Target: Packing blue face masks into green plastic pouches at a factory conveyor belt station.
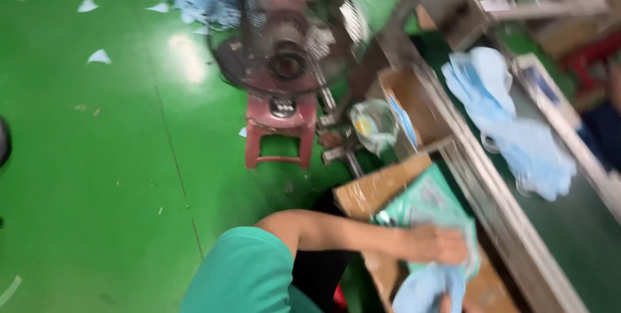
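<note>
My left hand [440,245] reaches from a green sleeve across an open cardboard box [375,190] at the lower right. The hand rests on a teal packet [430,203] in the box, and its fingers close on a bundle of blue face masks [420,290]. A small patch of what may be my right hand [445,301] shows under the masks at the bottom edge. It is too blurred to tell its grip.
A conveyor belt [569,229] with a metal rail runs along the right and carries piles of blue masks [517,132]. A second small cardboard box [407,103] and a plastic bag [374,125] sit beside it. A fan [284,35] stands on a red stool [279,132] on the green floor [97,158].
</note>
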